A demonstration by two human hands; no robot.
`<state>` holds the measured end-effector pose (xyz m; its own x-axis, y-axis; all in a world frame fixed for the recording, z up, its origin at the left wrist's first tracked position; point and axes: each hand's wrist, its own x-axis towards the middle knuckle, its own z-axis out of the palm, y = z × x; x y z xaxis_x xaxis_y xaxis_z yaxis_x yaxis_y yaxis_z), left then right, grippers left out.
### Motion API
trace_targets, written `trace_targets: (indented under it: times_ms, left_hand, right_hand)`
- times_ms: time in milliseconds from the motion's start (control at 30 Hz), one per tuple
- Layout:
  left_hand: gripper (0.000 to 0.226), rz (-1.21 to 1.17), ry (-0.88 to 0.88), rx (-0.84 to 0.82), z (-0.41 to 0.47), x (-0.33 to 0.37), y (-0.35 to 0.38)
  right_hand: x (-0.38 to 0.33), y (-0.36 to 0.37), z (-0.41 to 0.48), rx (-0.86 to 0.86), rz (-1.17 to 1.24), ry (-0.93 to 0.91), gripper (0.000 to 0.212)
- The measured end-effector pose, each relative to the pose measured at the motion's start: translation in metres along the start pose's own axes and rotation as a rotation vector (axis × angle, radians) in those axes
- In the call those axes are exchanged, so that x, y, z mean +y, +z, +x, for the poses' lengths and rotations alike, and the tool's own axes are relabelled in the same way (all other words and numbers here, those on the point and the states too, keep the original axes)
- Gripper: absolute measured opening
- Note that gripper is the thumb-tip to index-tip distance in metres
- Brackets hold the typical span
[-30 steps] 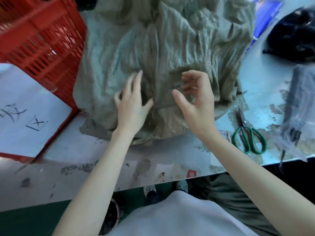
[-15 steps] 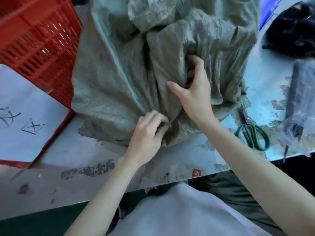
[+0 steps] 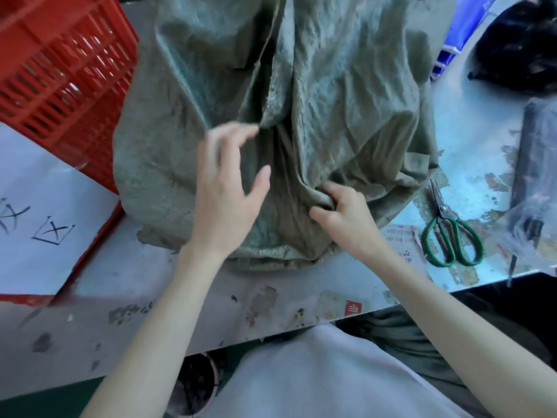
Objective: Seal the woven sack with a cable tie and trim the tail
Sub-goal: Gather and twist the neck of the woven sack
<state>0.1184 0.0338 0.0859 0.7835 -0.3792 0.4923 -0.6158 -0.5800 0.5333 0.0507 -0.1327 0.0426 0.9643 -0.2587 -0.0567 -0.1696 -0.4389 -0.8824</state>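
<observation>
A grey-green woven sack (image 3: 346,95) lies crumpled on the worn table (image 3: 211,300), filling the middle of the view. My right hand (image 3: 343,215) grips a bunched fold of the sack near its front edge. Left of that fold, my left hand (image 3: 229,188) hovers over the cloth, blurred, with fingers spread and relaxed and nothing in it. Green-handled scissors (image 3: 449,233) lie shut on the table to the right of the sack. No cable tie can be made out.
A red slatted plastic crate (image 3: 57,70) stands at the back left, against the sack. White paper with handwritten marks (image 3: 39,212) lies in front of it. A clear plastic bag with dark parts (image 3: 533,182) and a black bundle (image 3: 518,43) sit at the right.
My left hand has let go of the sack's lower fold and risen, opening. My right hand has come down from the upper folds and taken a bunch of cloth near the front edge.
</observation>
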Motion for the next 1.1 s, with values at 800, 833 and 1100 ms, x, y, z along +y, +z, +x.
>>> trace_targets:
  times_ms: [800,833,1100]
  left_hand:
    - [0.014,-0.136,-0.055,-0.244,-0.036,0.009,-0.004]
    - [0.014,-0.148,-0.062,-0.276,-0.043,0.01,-0.007]
    - [0.027,0.238,-0.153,-0.564,-0.078,-0.003,-0.02]
  right_hand:
    - [-0.046,-0.005,-0.035,0.467,0.066,-0.404,0.046]
    - [-0.05,-0.005,-0.036,0.44,0.047,-0.432,0.047]
    - [-0.072,-0.007,-0.057,0.189,0.117,-0.425,0.006]
